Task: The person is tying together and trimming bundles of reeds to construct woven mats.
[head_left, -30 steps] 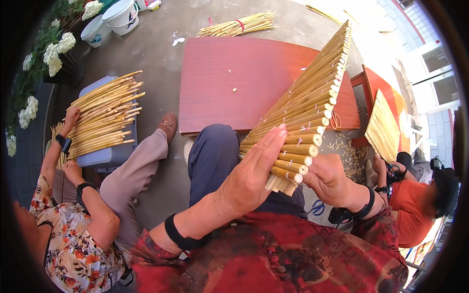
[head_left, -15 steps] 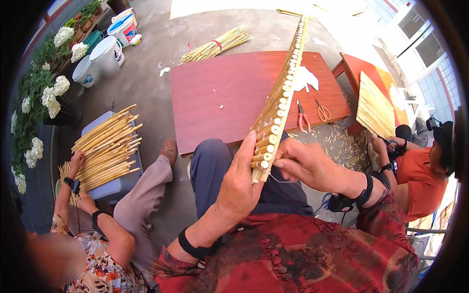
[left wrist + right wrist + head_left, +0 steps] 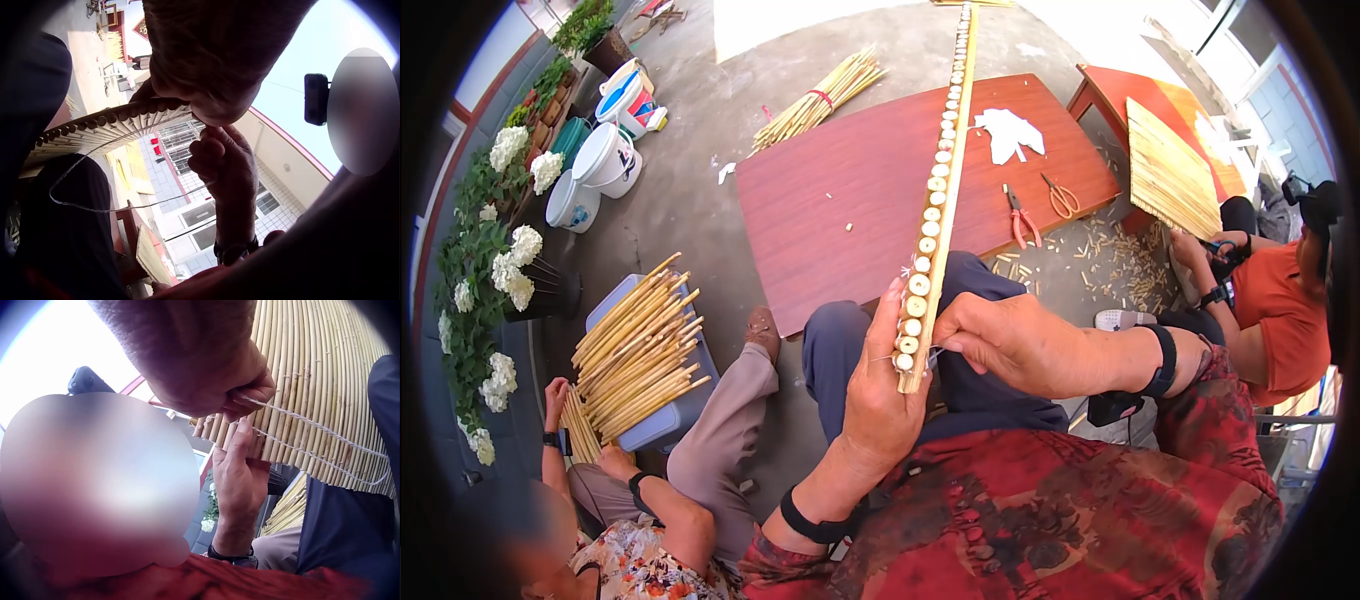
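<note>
- At far left we see flowers (image 3: pixel 508 275), white blooms in a row, and buckets (image 3: pixel 605 158) beyond them; the print on the buckets is too small for us to read.
- A second person's hand (image 3: pixel 617 462) rests beside loose reeds (image 3: pixel 638 352) stacked on a grey box (image 3: pixel 662 424).
- A tied bundle (image 3: pixel 818 97) lies on the floor just past the far edge of the red surface (image 3: pixel 840 210).
- Our left hand (image 3: pixel 882 385) lies flat against the near end of the reed mat (image 3: pixel 930 215), fingers straight, its grip open, pressing the mat from the left.
- The mat stands on edge over our lap, cut ends facing us, running away across the surface; it blocks part of that surface from view.
- Our right hand (image 3: pixel 1012 343) pinches a thin string (image 3: pixel 312 425) at the mat's near end; its grip is closed on the string, which loops below the mat in the wrist views.
- On the surface right of the mat lie white scraps (image 3: pixel 1008 133), pliers (image 3: pixel 1019 221) and scissors (image 3: pixel 1060 197).
- Reed chips (image 3: pixel 1115 270) litter the floor beside it.
- At far right a third person in orange holds another mat (image 3: pixel 1170 172).
</note>
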### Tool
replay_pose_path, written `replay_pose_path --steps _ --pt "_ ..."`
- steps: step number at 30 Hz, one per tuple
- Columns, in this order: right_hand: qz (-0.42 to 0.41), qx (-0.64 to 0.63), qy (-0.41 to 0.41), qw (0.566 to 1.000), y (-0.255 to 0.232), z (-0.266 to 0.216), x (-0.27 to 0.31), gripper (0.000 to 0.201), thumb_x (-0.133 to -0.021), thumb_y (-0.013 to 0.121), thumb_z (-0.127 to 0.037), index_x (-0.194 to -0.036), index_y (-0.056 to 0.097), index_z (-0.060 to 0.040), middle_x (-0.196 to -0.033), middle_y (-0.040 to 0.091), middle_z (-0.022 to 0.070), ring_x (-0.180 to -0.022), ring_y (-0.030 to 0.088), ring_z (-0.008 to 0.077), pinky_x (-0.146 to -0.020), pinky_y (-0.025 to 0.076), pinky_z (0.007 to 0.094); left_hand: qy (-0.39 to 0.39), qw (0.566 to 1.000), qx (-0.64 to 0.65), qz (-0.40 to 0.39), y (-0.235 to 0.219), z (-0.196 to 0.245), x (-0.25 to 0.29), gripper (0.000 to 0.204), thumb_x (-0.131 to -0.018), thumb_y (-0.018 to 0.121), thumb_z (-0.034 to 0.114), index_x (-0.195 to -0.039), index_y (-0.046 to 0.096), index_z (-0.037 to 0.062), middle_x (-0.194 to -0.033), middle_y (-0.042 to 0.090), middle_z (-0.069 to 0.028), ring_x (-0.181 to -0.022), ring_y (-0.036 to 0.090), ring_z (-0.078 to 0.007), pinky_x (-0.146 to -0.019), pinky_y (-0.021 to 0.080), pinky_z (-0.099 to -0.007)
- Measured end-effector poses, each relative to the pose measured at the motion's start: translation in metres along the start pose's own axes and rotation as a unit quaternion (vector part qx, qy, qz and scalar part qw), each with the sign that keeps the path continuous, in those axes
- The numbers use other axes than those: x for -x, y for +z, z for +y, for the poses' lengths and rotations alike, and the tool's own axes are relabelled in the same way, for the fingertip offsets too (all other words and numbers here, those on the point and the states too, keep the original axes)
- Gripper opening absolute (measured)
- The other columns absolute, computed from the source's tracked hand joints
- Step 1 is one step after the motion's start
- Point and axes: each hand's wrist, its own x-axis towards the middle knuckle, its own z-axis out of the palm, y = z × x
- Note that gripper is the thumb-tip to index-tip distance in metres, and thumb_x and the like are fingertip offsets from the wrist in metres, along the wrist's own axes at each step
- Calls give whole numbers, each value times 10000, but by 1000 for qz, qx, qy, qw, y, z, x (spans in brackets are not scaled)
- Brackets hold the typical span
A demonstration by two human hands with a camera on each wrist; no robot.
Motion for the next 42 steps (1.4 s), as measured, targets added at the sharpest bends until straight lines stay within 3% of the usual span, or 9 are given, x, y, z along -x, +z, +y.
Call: replay_pose_path --steps 2,17,24,26,29,32,33,37,42 --pt "39 7 -23 999 6 5 0 110 -815 514 -45 -902 446 -40 -674 540 123 -625 564 319 -526 449 342 -18 1000 10 -10 -1 -1 1 639 -677 515 -143 -1260 267 -65 -1232 392 -254 -1105 450 -360 -898 403 -353" --pt "78 -72 45 993 21 -4 -12 97 -831 516 -75 -872 449 -19 -657 539 104 -575 574 196 -504 452 300 -11 1000 3 -29 -10 -11 -1 584 -715 546 -84 -1240 291 -82 -1203 417 -259 -1048 495 -359 -847 433 -351" --pt "-13 -82 67 994 -8 -2 -10 198 -837 523 -179 -883 434 -8 -666 568 141 -642 602 272 -554 468 355 -30 999 -22 -7 0 -18 2 535 -744 543 -48 -1230 319 -67 -1168 451 -247 -997 530 -343 -805 448 -343" --pt "108 -162 99 976 -21 15 -6 374 -847 518 -301 -1031 452 17 -781 588 154 -762 604 208 -649 482 316 -46 998 -34 0 2 -22 4 528 -745 524 -65 -1231 319 -68 -1178 444 -251 -1012 523 -343 -815 444 -342" --pt "257 -91 46 961 -31 19 -9 582 -832 516 -403 -1180 381 44 -903 573 148 -857 565 174 -714 469 286 -23 1000 13 4 11 -16 0 541 -742 493 -104 -1246 301 -67 -1214 417 -248 -1071 488 -334 -860 424 -339" --pt "246 -260 88 930 -31 1 -5 700 -815 510 -457 -1238 313 65 -975 542 149 -900 544 173 -743 463 280 60 994 17 85 23 -15 -9 436 -772 512 -55 -1189 384 -60 -1064 542 -202 -941 566 -307 -776 445 -317" --pt "256 -277 95 921 -33 -2 -2 649 -806 549 -408 -1215 336 49 -961 545 122 -869 561 169 -728 469 275 96 994 8 54 22 -3 -13 508 -773 481 -87 -1250 312 -46 -1190 457 -216 -1049 508 -315 -852 417 -322" --pt "293 -423 79 854 -27 9 -2 469 -803 586 -249 -1137 394 19 -920 546 95 -798 580 151 -675 480 257 186 979 -63 54 34 -10 -25 529 -737 455 -135 -1242 325 -48 -1220 414 -233 -1113 443 -346 -905 383 -381" --pt "291 -518 92 799 -9 60 -10 362 -802 486 -70 -1138 391 29 -977 542 118 -836 577 176 -733 488 298 194 959 -209 4 46 -31 -26 458 -743 419 -64 -1198 364 -66 -1225 396 -244 -1178 366 -353 -968 271 -478"
